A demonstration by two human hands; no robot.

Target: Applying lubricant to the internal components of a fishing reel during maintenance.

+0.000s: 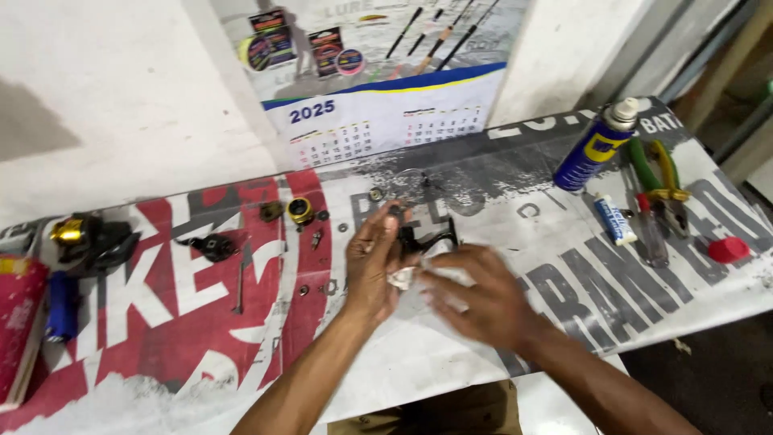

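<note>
Worn printed red, white and grey banner sheet [161,322] spread over the workbench, parts scattered across it. Left hand [372,270] upright at centre, fingers curled round a small black metal reel part with a curved arm [427,238] — gripping it. Part's long axis roughly level, arm end sticking out rightward past the fingertips. Right hand [475,298] just beside and below-right, blurred, pressing a crumpled white cloth [407,276] against the part's underside; closed on the cloth as far as can be told. Left hand nearer the part. Further right, well apart: blue spray can with white cap [594,147], green-handled pliers [656,173], small red cap [729,250]. Left: gold round knob [300,211].
</note>
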